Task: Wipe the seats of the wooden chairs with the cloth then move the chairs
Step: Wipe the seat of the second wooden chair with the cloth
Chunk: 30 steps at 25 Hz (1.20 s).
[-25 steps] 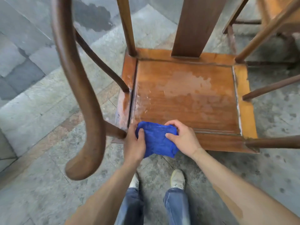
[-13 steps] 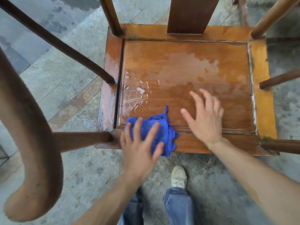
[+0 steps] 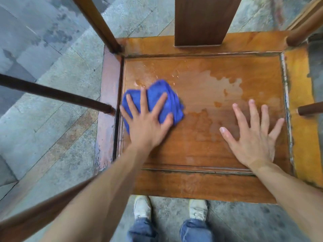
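Left hand flat on the cloth, right hand spread bare on the seat.
Left hand, fingers splayed, presses the blue cloth at centre-left of the frame; right hand, open and empty, lies on the wet chair seat at right.

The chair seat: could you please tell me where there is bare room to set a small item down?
The seat is bare between the cloth and the right hand, and along the back below the splat. The left side is crowded: the left hand presses the cloth there.
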Tool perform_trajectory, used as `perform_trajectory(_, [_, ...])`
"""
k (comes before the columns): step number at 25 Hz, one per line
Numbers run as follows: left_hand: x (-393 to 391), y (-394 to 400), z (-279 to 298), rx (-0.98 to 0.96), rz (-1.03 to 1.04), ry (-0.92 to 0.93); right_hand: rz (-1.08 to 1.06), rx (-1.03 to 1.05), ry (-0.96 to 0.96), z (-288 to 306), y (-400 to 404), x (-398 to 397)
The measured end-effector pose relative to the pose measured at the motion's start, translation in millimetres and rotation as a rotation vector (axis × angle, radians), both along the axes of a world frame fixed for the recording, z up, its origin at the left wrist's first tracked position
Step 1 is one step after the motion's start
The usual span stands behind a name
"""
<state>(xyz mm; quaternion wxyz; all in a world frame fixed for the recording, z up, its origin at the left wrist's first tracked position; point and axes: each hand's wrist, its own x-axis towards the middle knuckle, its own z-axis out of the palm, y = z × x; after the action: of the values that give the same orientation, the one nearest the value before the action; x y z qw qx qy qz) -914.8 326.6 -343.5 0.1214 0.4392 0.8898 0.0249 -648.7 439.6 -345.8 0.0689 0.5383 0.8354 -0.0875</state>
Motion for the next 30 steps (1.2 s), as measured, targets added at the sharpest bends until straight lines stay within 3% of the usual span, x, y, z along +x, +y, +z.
perform_trajectory(5, [-92,137,-2,-0.060,0.003,-0.026,0.030,0.017,-0.012,-3,3,0])
perform_trajectory(9, [-92,150,-2,-0.110,-0.010,-0.059,0.032,0.022,-0.006,-4,4,3])
perform_trajectory(13, [-40,66,1,-0.033,-0.109,-0.054,0.025,0.014,-0.002,-1,4,2])
perform_trajectory(19, [80,-149,14,-0.106,-0.224,-0.040,0.016,-0.009,0.008,4,2,2])
perform_trajectory(23, [96,-192,17,-0.153,-0.300,-0.037,0.022,0.000,0.017,3,0,2])
perform_trajectory(26, [84,-151,16,-0.135,-0.309,-0.041,0.023,0.024,0.017,1,1,3])
perform_trajectory(30, [41,-3,4,-0.042,-0.273,-0.019,0.037,0.036,0.033,-1,2,1])
